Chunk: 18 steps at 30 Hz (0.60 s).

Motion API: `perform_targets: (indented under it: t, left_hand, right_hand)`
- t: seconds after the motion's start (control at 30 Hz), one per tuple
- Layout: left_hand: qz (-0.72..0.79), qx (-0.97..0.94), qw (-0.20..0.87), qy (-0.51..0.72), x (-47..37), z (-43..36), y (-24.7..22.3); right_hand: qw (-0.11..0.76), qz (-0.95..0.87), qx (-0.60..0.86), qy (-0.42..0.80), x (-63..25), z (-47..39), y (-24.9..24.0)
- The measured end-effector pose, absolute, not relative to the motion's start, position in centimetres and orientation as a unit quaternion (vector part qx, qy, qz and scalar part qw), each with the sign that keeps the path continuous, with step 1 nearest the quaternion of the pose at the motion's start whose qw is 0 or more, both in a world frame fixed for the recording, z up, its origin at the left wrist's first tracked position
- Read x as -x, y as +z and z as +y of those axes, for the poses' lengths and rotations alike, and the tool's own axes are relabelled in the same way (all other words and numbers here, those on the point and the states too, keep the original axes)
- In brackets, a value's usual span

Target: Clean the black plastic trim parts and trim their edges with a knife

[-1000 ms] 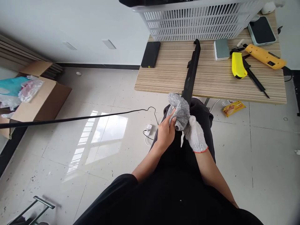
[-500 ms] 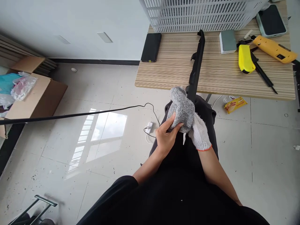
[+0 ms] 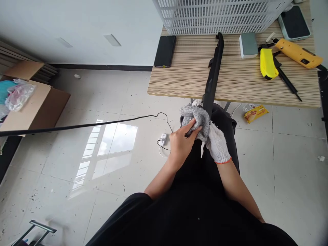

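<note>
A long black plastic trim strip (image 3: 214,73) with small clips lies across the table edge, its near end reaching down over my lap. My bare left hand (image 3: 182,141) is closed on a fluffy grey cloth (image 3: 201,118), pressing it against the strip's near end. My right hand (image 3: 217,143), in a white knit glove with an orange cuff, is closed round that near end; the cloth and the glove hide the end itself.
On the wood-grain table (image 3: 184,82) are a white plastic basket (image 3: 220,17), a black phone (image 3: 165,51), a grey-white block (image 3: 248,45), a yellow-handled tool (image 3: 268,64) and an orange power tool (image 3: 297,53). A black cord (image 3: 115,122) crosses at left above a power strip (image 3: 162,139).
The cloth has been bunched and folded over, and now sits slightly lower on the strip. My left hand has turned flatter over it. The gloved hand stays nearly in place.
</note>
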<state>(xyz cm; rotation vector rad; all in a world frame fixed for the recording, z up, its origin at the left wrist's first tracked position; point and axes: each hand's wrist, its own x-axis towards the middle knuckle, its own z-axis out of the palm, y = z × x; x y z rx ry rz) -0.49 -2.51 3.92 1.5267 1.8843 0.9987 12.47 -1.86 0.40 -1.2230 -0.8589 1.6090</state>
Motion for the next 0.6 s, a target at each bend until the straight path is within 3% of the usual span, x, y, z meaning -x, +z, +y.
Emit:
perform_targets:
  t: [0.17,0.43,0.6]
  left_hand:
    - [0.665,-0.602,0.177,0.405,0.8,-3.0,3.6]
    - [0.678,-0.632,0.211,0.310,1.4,-4.9,5.1]
    - [0.676,-0.633,0.173,0.334,1.5,-5.6,4.9]
  right_hand:
    - [0.443,-0.338,0.488,0.672,-12.8,-2.1,0.6]
    - [0.481,-0.317,0.454,0.680,-12.7,-2.0,1.2]
    - [0.461,-0.316,0.461,0.690,-13.1,-1.6,1.3]
